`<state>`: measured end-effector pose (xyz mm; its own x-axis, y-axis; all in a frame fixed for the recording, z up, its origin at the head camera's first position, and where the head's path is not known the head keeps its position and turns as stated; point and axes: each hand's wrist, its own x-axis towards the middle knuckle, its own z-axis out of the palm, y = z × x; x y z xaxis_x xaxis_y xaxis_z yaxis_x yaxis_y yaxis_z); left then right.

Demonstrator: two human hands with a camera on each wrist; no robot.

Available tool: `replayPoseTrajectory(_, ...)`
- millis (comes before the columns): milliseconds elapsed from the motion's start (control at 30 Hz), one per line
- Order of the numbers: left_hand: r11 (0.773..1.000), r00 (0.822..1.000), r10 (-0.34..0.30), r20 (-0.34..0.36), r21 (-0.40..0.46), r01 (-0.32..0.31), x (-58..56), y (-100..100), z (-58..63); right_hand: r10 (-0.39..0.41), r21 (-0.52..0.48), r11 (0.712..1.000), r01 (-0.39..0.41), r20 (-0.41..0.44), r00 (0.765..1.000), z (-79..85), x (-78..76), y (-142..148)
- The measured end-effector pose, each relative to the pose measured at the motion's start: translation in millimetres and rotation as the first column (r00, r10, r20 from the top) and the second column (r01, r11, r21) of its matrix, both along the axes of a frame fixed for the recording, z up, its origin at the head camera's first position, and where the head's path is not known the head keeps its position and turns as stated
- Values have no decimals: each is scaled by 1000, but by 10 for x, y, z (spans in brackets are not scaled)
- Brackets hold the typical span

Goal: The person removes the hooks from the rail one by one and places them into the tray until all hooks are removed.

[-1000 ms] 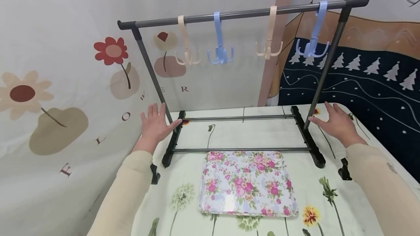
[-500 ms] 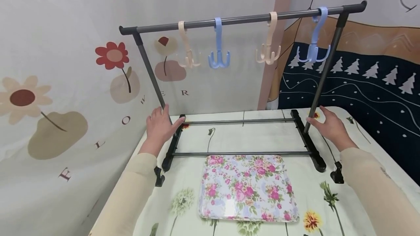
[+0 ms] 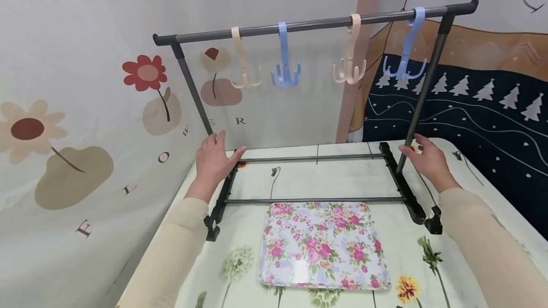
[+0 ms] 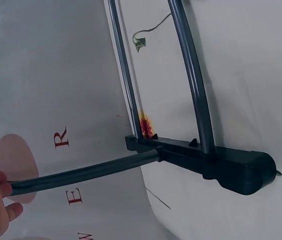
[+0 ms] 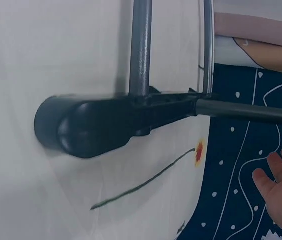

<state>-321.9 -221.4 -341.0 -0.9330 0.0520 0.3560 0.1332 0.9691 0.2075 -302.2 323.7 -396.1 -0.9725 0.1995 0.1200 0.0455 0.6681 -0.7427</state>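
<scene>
A dark grey clothes rack (image 3: 317,24) stands on the table, and several beige and blue multi-prong hooks, such as the blue hook (image 3: 285,61), hang from its top bar. My left hand (image 3: 214,160) is at the left upright post (image 3: 194,89), thumb spread from the fingers, partly covering the post in the head view. In the left wrist view, fingertips (image 4: 11,211) show at the post; contact is unclear. My right hand (image 3: 432,163) is beside the right upright post (image 3: 424,94), its thumb close to it. The right wrist view shows those fingers (image 5: 276,170) loosely bent, apart from the post.
A flower-printed tray (image 3: 321,246) lies on the table in front of the rack's lower front bar (image 3: 317,200). The rack's black feet (image 3: 404,187) rest on the flower-patterned tablecloth (image 3: 239,289). Printed curtains (image 3: 107,23) and a dark tree-patterned cloth (image 3: 484,122) hang behind.
Both hands have moved inward to the rack's upright posts, the left going right and the right going left. The hooks have swung slightly; the tray keeps its place.
</scene>
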Motion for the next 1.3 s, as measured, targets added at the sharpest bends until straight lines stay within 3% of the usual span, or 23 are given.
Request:
replayPoseTrajectory(467, 991, 999, -47, 3, 123, 47, -30, 171, 57, -62, -121, 991, 53, -67, 996, -21, -11, -91)
replayPoseTrajectory(1100, 942, 997, -81, 6, 326, 75, -60, 357, 272, -162, -286, 949, 134, -77, 984, -68, -72, -204)
replayPoseTrajectory(1300, 918, 994, -105, -29, 381, 108, -69, 385, 423, -211, -298, 939, 172, -103, 972, -92, -114, -218)
